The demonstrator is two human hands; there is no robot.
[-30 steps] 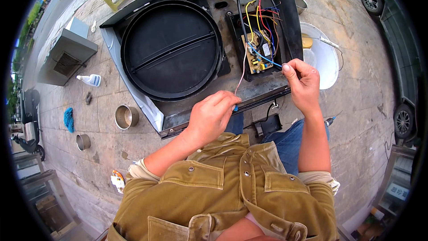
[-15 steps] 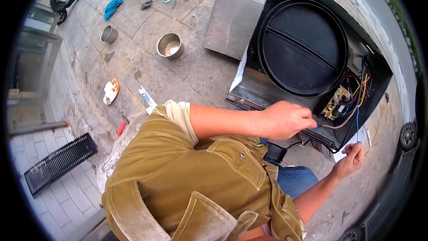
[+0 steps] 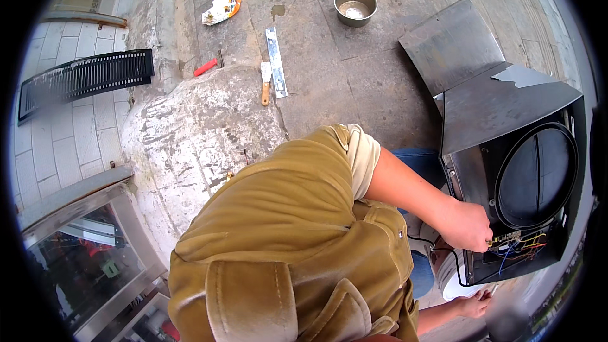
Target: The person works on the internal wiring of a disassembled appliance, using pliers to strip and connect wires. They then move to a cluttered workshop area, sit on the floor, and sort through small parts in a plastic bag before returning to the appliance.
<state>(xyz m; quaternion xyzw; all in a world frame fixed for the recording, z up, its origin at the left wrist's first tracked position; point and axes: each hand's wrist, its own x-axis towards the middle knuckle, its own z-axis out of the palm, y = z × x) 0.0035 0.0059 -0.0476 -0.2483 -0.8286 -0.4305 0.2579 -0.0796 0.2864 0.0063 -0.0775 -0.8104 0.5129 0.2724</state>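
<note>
"Position of the left hand (image 3: 467, 228) first: where was it?"

"At the near end of a small yellow-green circuit board (image 3: 505, 239), its fingers curled in and their tips against that end or just short of it. Its own back hid the grip, so I could not tell whether they pinched anything."

"And the right hand (image 3: 475, 305)?"

"Lower in the view, just beside a round white plastic bucket (image 3: 453, 284). Its fingers looked bent together, but I could not tell what, if anything, lay between them."

"Which was nearer the board?"

"The left, plainly. The board lay immediately right of its fingertips, its visible long side running away from them, rising slightly. From the right hand it lay farther up and a little right, with the edge of the black metal housing (image 3: 484, 273) between."

"What surrounded the board?"

"Thin yellow, red and blue wires (image 3: 533, 244) fanned from its far end, inside the housing. A large round black drum (image 3: 537, 176) sat just above."

"Farther out?"

"A flat grey steel panel (image 3: 453, 44), then a round steel pot (image 3: 355, 9) on the stone pavement (image 3: 380, 82)."
</note>
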